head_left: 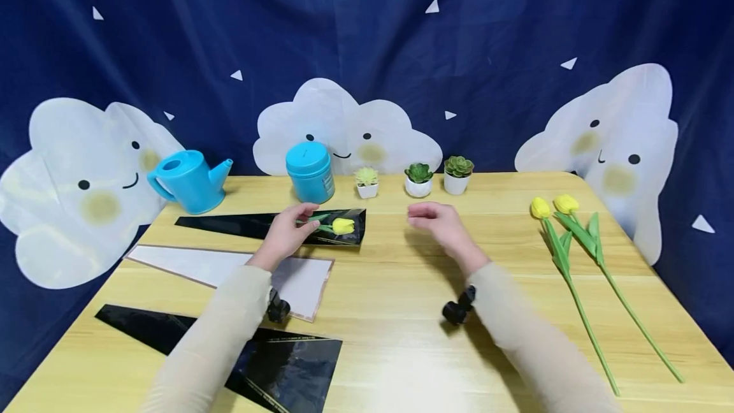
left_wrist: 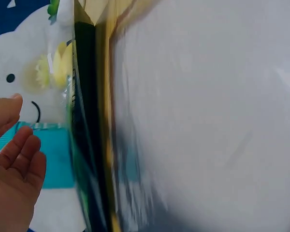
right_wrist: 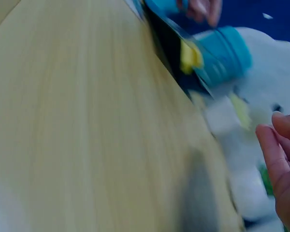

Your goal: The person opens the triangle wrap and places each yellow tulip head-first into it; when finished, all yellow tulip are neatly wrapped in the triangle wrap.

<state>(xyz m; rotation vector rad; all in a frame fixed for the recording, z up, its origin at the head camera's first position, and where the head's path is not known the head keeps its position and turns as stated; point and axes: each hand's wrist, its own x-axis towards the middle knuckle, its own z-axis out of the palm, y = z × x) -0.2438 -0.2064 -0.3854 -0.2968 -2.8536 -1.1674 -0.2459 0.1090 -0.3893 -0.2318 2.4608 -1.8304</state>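
A yellow tulip (head_left: pixel 343 226) lies in a clear-fronted black flower sleeve (head_left: pixel 229 225) at the back left of the table. Over that sleeve hovers my left hand (head_left: pixel 287 234), thumb and fingers apart. In the left wrist view, the left hand (left_wrist: pixel 14 169) holds nothing, its fingers loosely bent beside the sleeve's edge (left_wrist: pixel 89 96). My right hand (head_left: pixel 443 225) is raised above the table, in front of the potted succulents. The right wrist view shows the right hand (right_wrist: pixel 287 164) with relaxed fingers and nothing in them.
Two yellow tulips (head_left: pixel 579 292) lie on the right of the table (head_left: pixel 413 311). A white sleeve (head_left: pixel 301 285) and another black sleeve (head_left: pixel 292 368) lie at left. Along the back stand a blue watering can (head_left: pixel 192 183), a blue canister (head_left: pixel 311 174) and three small potted succulents (head_left: pixel 418 180).
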